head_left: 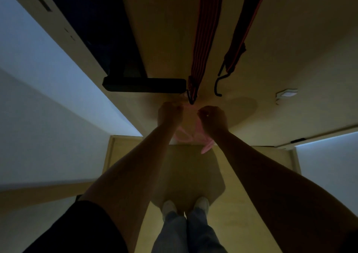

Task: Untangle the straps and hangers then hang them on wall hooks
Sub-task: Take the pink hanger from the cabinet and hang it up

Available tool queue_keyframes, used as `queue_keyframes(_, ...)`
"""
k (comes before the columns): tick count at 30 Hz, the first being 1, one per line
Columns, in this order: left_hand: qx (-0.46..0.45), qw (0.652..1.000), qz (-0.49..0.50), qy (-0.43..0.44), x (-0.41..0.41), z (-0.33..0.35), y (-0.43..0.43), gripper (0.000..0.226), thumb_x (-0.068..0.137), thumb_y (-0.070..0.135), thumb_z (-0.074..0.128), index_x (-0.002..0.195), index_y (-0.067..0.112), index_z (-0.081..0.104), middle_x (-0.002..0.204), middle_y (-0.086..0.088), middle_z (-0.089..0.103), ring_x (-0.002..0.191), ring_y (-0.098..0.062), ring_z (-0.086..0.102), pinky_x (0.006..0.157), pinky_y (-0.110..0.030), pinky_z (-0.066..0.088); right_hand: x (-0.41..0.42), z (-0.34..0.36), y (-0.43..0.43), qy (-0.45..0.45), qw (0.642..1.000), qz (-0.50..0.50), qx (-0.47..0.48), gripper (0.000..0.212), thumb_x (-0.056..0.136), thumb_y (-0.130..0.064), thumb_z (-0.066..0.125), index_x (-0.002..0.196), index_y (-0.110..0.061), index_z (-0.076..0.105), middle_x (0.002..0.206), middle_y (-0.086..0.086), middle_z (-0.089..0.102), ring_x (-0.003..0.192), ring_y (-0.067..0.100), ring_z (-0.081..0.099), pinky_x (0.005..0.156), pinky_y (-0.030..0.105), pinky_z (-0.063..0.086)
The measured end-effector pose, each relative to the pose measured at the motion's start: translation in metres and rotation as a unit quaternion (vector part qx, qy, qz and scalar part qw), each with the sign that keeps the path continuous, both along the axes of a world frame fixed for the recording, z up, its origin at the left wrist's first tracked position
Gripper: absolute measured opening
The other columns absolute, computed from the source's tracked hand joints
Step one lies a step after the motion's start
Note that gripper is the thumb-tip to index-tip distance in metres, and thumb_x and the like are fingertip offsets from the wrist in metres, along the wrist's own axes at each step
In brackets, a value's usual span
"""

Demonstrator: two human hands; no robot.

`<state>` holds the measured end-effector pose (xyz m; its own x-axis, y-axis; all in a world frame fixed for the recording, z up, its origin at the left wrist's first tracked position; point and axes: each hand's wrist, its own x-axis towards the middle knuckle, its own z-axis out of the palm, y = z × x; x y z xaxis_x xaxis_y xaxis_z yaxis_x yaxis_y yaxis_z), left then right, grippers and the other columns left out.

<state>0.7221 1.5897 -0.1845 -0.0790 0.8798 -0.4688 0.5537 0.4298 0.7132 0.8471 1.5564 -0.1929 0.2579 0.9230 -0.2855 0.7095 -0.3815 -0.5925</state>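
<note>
At the fingertips of both hands: pink strap (pixel 184 137), gripped. Left hand (pixel 170 111) clenched in a fist, fingers curled round an upper strand. Right hand (pixel 213 117) likewise clenched on the strap, exact pinch point too dark to resolve.

Between and below the two fists: loops of the same strap, slack, with one loose end dangling beside the right wrist.

Just above the fingers, between the fists: black hook (pixel 191 97) at the lower end of a red-striped strap (pixel 205 39), hanging down the wall.

Above and right of the right-hand fingers: second black hook (pixel 217 87), open end free, on a dark red-edged strap (pixel 240 39), also hanging.

Above and left of the left-hand fingers: black bar (pixel 145 85), horizontal, on the wall, right end just beside the first hook.

Further right of the right-hand fingers: small white fitting (pixel 287 94) on the wall.

Far below the fingers, between the forearms: two pale shoes (pixel 169 207) on a tan floor (pixel 236 223).
</note>
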Motion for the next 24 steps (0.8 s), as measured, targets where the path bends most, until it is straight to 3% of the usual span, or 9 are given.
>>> queue_keyframes(7,0.070,0.991,-0.099,0.064,0.001,-0.003,-0.006,0.027,0.091,0.011,0.047,0.111,0.011,0.066,0.118,-0.004,0.065,0.100,-0.019,0.061,0.072,-0.023,0.043,-0.009,0.002,-0.014,-0.024,1.000,-0.011,-0.006,0.023,0.092,-0.021,0.050,0.111,-0.013,0.059,0.116,0.006,0.059,0.095,0.019,0.060,0.076,0.024,0.043)
queue_keyframes(10,0.078,0.993,-0.075,0.054,0.003,0.000,-0.009,0.021,0.087,0.019,0.054,0.106,0.014,0.061,0.103,-0.002,0.062,0.096,-0.019,0.055,0.072,-0.027,0.044,-0.011,0.008,-0.014,-0.034,0.999,-0.007,-0.021,0.020,0.092,-0.016,0.045,0.098,-0.009,0.062,0.104,0.008,0.061,0.088,0.020,0.059,0.072,0.026,0.043)
queue_keyframes(12,0.099,0.990,-0.060,0.083,0.004,0.001,-0.014,0.042,0.082,0.020,0.061,0.122,0.013,0.051,0.118,-0.009,0.053,0.111,-0.026,0.048,0.086,-0.034,0.045,-0.012,0.016,-0.013,-0.017,1.000,-0.009,-0.016,0.020,0.091,-0.013,0.042,0.081,-0.009,0.059,0.090,0.008,0.061,0.077,0.017,0.057,0.070,0.027,0.043)
queue_keyframes(15,0.140,0.974,-0.099,0.145,0.005,0.005,-0.028,0.061,0.077,0.019,0.066,0.131,0.011,0.039,0.127,-0.010,0.044,0.117,-0.026,0.041,0.087,-0.034,0.040,-0.014,0.032,-0.016,0.036,0.999,-0.033,0.015,0.028,0.090,-0.008,0.043,0.062,-0.014,0.045,0.066,0.001,0.053,0.058,0.010,0.047,0.062,0.027,0.041)
queue_keyframes(19,0.103,0.974,-0.197,0.037,0.008,0.006,-0.052,0.050,0.078,0.013,0.065,0.123,0.015,0.044,0.114,-0.003,0.055,0.099,-0.016,0.056,0.074,-0.028,0.053,-0.017,0.053,-0.025,0.114,0.989,-0.073,0.060,0.027,0.089,-0.007,0.046,0.064,-0.019,0.048,0.067,-0.002,0.052,0.063,0.013,0.051,0.059,0.024,0.045)
queue_keyframes(21,0.108,0.970,-0.216,0.005,0.008,0.007,-0.061,0.042,0.084,0.019,0.063,0.121,0.016,0.045,0.106,-0.002,0.061,0.082,-0.013,0.064,0.061,-0.025,0.056,-0.019,0.062,-0.029,0.146,0.983,-0.087,0.064,0.021,0.089,-0.005,0.046,0.071,-0.013,0.055,0.066,-0.005,0.051,0.059,0.007,0.050,0.054,0.016,0.040)
queue_keyframes(24,0.148,0.955,-0.256,0.002,0.008,0.014,-0.072,0.026,0.094,0.020,0.049,0.118,0.009,0.046,0.101,-0.009,0.064,0.074,-0.019,0.068,0.060,-0.031,0.058,-0.017,0.071,-0.038,0.151,0.978,-0.096,0.103,0.017,0.088,-0.004,0.047,0.083,-0.005,0.063,0.066,-0.006,0.053,0.060,0.007,0.051,0.057,0.017,0.041)
